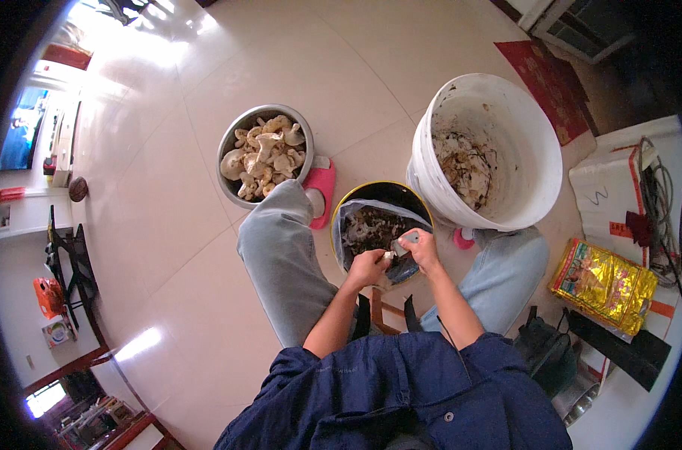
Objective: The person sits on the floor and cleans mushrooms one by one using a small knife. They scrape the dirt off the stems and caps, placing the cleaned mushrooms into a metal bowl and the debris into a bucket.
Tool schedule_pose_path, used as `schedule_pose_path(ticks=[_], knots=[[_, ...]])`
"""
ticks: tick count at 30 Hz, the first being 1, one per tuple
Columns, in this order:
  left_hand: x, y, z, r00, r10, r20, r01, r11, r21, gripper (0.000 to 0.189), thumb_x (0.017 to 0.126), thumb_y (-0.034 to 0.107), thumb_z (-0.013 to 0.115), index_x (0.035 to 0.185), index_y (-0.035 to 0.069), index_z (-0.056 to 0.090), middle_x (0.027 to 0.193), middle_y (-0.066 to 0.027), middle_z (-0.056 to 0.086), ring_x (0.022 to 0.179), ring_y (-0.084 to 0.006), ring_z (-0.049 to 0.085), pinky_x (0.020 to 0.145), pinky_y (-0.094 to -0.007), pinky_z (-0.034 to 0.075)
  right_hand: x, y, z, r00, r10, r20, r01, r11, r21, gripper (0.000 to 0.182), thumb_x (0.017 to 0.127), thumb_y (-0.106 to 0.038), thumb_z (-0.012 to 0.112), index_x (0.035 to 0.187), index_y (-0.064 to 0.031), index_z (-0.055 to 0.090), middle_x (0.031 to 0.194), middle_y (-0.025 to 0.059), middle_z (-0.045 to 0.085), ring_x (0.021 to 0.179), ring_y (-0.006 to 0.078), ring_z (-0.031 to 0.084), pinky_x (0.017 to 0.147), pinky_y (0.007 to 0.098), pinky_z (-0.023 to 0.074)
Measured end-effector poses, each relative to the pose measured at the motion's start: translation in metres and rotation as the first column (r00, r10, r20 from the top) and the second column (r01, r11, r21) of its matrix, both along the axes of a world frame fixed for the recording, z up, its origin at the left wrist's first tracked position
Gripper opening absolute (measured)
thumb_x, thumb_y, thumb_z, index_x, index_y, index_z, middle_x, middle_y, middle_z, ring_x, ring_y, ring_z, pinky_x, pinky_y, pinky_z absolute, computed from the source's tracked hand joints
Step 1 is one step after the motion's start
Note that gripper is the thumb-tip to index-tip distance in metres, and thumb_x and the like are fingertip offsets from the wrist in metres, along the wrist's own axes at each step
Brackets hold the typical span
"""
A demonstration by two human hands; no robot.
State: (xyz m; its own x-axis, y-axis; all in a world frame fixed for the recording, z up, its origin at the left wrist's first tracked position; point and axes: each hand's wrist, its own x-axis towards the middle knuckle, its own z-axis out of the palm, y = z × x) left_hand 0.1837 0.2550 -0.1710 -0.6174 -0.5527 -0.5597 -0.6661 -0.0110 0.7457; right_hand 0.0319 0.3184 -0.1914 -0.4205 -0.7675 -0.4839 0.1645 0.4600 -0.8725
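My left hand (369,268) grips a small pale piece of mushroom (389,256) over the near rim of a yellow-rimmed bin. Close beside it, my right hand (423,251) holds a flat grey blade (404,242), probably a small knife or scraper; its handle is hidden in my fingers. Below both hands, the bin (341,207) has a translucent plastic liner (352,203) with dark scraps (369,228) inside. To the left, a steel bowl (226,183) is heaped with whole pale mushrooms (268,152). At the right, a tall white bucket (521,152) has debris and pale scraps at its bottom.
My knees flank the bin, and a pink slipper (325,185) sits beside the bowl. Right of my leg lie a shiny gold packet (611,287), a white box (605,191) with a coiled cable (656,191), and a dark bag (546,351). A red mat (543,90) lies beyond the bucket.
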Motion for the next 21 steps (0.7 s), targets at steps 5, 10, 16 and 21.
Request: schedule_pose_path(ticks=[5,10,16,21], knots=[[-0.002,-0.002,-0.001,0.995,0.094,-0.011,-0.091,0.982,0.163,0.027,0.079,0.022,0.055,0.094,0.000,0.056,0.078,-0.0139,0.060,0.071,-0.0227,0.058,0.062,-0.0329,0.044,0.000,0.000,0.005,0.992,-0.077,-0.102,0.073,0.996,-0.046,0.013,0.073,-0.010,0.064,0.077,-0.0031,0.054,0.068,-0.0006,0.052,0.065,0.0070,0.047,0.060,0.0233,0.0400],[-0.003,-0.003,0.007,0.961,0.278,0.004,-0.260,0.895,0.361,0.029,0.083,0.022,0.051,0.096,-0.004,0.053,0.079,-0.0064,0.058,0.070,-0.0125,0.053,0.058,-0.0286,0.043,0.002,-0.003,0.017,0.999,-0.031,0.008,0.031,0.999,-0.040,0.007,0.078,-0.007,0.059,0.080,-0.0046,0.053,0.075,-0.0014,0.053,0.072,0.0064,0.048,0.067,0.0214,0.0397],[-0.001,-0.005,0.007,0.953,0.299,-0.044,-0.257,0.879,0.402,0.027,0.084,0.021,0.050,0.096,-0.002,0.054,0.079,-0.0042,0.057,0.071,-0.0114,0.050,0.064,-0.0259,0.041,0.001,-0.003,0.019,0.991,0.134,-0.010,-0.134,0.990,-0.053,0.014,0.077,-0.013,0.060,0.081,-0.0016,0.053,0.079,0.0067,0.058,0.071,0.0140,0.054,0.064,0.0293,0.0426],[-0.004,-0.001,-0.002,0.949,0.290,-0.123,-0.219,0.890,0.400,0.025,0.084,0.018,0.048,0.100,0.000,0.054,0.081,-0.0027,0.057,0.072,-0.0104,0.050,0.067,-0.0251,0.041,-0.005,0.003,0.000,0.970,-0.232,0.075,0.229,0.972,0.052,0.013,0.073,-0.007,0.063,0.080,-0.0019,0.053,0.070,0.0007,0.054,0.057,0.0080,0.049,0.050,0.0211,0.0394]])
